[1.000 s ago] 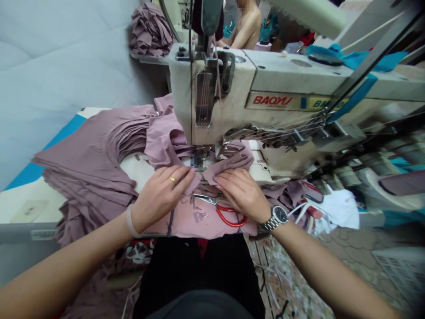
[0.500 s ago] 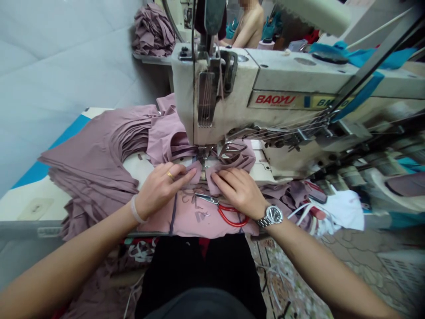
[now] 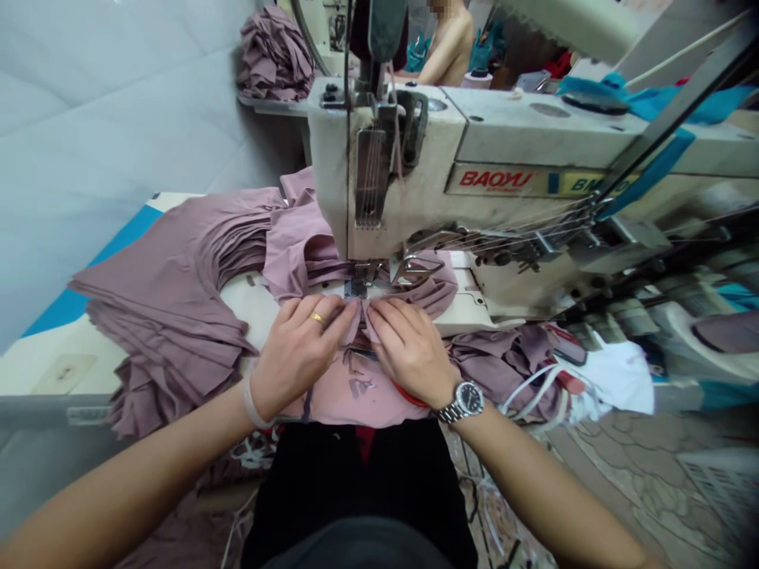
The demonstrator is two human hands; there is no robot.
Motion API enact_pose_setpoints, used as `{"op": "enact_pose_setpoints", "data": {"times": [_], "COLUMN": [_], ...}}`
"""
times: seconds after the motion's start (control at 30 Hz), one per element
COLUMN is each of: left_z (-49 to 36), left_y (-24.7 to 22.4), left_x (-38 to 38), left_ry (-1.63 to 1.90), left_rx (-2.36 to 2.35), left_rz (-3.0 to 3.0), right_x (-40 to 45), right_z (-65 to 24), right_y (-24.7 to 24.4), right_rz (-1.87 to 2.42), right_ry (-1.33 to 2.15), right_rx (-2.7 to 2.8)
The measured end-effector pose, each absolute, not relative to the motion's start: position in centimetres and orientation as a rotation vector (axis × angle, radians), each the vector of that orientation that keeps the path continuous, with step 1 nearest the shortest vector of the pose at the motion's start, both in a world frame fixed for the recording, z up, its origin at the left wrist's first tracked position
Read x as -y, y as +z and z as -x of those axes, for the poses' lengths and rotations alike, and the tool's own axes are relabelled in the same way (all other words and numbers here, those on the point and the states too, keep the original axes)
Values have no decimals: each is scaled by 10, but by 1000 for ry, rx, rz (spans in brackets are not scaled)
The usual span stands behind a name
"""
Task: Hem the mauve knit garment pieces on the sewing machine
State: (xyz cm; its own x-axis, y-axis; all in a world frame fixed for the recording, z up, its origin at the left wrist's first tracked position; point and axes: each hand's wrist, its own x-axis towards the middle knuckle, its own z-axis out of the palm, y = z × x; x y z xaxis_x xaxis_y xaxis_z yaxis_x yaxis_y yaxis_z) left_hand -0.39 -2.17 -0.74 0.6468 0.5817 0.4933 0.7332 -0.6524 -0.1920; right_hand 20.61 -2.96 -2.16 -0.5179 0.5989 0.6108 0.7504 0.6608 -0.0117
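Left hand: [image 3: 300, 348] fingers closed, pinching the mauve knit fabric [image 3: 349, 325] just in front of the presser foot; a gold ring [image 3: 316, 318] on one finger, a pale wristband [image 3: 252, 407] at the wrist.
Right hand: [image 3: 409, 352] fingers pressed down, gripping the same fabric beside the left hand; a steel wristwatch [image 3: 466, 401] on the wrist.
Fabric: its folded edges meet between the fingertips and point away from the person, toward the presser foot [image 3: 361, 276]; the band runs sideways past both hands.
Under the right hand: red-handled scissors [image 3: 403, 395], mostly hidden.
Left of the grip: a stack of mauve cut pieces [image 3: 166, 269].
Ahead: a sewing machine [image 3: 415, 182] reading "BAOYU" in red on its label [image 3: 495, 178]; the next word is cut off after "BM".
Beyond: a mauve pile [image 3: 273, 59] on a shelf, and a co-worker's bare shoulder [image 3: 454, 39].
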Motion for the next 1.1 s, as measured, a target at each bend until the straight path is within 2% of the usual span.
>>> {"op": "enact_pose_setpoints", "data": {"times": [0.13,0.47,1.1], "left_z": [-1,-4,-4], "left_y": [-7,-10,-9], "left_x": [22,25,14], "left_ry": [-579,-496,-511], "left_rx": [1027,1082,1111], "left_rz": [2541,2539,2566], "right_x": [29,30,24], "right_z": [-203,-200,-197], "right_y": [-20,-15,-12], "right_rz": [1101,1100,1198], "right_ry": [-93,-353,-241], "right_rx": [2183,2417,2399]}}
